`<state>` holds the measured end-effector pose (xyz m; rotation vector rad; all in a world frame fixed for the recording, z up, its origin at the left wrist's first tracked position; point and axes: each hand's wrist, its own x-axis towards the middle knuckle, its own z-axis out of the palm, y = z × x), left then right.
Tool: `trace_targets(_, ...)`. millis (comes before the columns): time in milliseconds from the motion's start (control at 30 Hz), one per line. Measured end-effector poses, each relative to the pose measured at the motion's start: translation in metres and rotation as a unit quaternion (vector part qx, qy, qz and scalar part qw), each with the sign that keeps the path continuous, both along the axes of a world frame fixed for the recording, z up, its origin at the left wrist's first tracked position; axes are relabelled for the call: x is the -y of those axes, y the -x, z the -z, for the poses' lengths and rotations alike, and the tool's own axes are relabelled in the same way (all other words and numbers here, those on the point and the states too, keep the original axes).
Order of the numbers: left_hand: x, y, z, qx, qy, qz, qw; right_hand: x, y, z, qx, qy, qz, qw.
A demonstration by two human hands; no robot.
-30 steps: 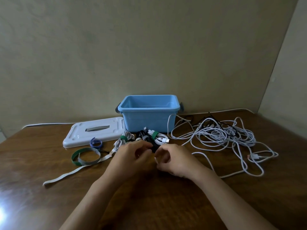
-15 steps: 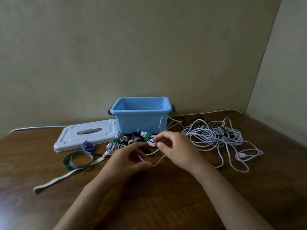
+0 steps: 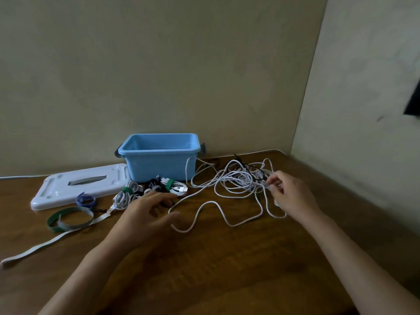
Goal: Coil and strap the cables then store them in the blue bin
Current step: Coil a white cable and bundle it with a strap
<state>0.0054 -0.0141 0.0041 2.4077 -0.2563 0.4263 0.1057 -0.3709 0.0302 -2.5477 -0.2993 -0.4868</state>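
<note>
Two hands part ways: the left hand (image 3: 148,210) now hovers with loose, empty fingers in front of the blue bin (image 3: 160,156), beside the strapped coils (image 3: 154,189) it was working at a second ago. The right hand (image 3: 289,194) has swung out right of the bin, fingertips pinching into the loose white cable tangle (image 3: 238,180) on the counter (image 3: 204,258). Next cable coming, I'd say; the bin looks empty so far.

blue bin (image 3: 159,163) open-topped, tangled cables (image 3: 241,180) crowding its right, strapped coils (image 3: 156,188) in front
</note>
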Motion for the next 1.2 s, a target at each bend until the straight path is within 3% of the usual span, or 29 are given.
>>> trace_targets(200,0.007,0.002,0.003,0.021,-0.016,0.008,1.0,0.047,-0.001,0.031,-0.098,0.112,0.048,0.988)
trace_targets(367,0.012,0.004,0.005,0.015,-0.03,0.013,0.999,0.052,0.008,0.031,-0.088,0.138,0.049,0.985)
trace_targets(567,0.016,0.008,0.002,0.011,-0.029,0.02,0.999,0.039,0.024,0.012,-0.024,0.061,0.007,0.998)
trace_targets(667,0.017,0.009,0.0,0.013,-0.026,0.018,0.999,0.025,0.031,0.001,-0.049,-0.025,-0.041,0.998)
trace_targets(933,0.021,0.013,-0.003,-0.004,-0.015,0.017,1.0,-0.019,0.045,-0.035,-0.124,-0.256,-0.168,0.944)
trace_targets(1200,0.024,0.016,-0.006,-0.014,0.014,0.018,1.0,-0.065,0.045,-0.042,-0.154,-0.149,-0.196,0.957)
